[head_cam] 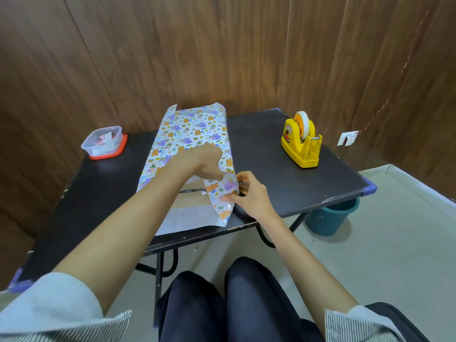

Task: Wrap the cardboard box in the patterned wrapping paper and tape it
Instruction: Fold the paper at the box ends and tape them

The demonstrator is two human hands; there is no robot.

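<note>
Head view. A black bench (283, 154) carries a long parcel at its centre: the cardboard box lies under the patterned wrapping paper (187, 129), whose white underside spreads flat toward the near edge. The left hand (202, 160) rests on top of the parcel at its near end, thumb pointing down onto the fold; its fingers are out of sight, so whether they are spread or curled cannot be told. The right hand (249, 191) pinches the upright side flap of the paper at the near right corner, between thumb and fingertips. A yellow tape dispenser (301, 141) stands well apart at right, a clear plastic container (103, 141) on its red lid at left. A teal bucket (330, 218) sits on the floor beneath the bench's right corner.
</note>
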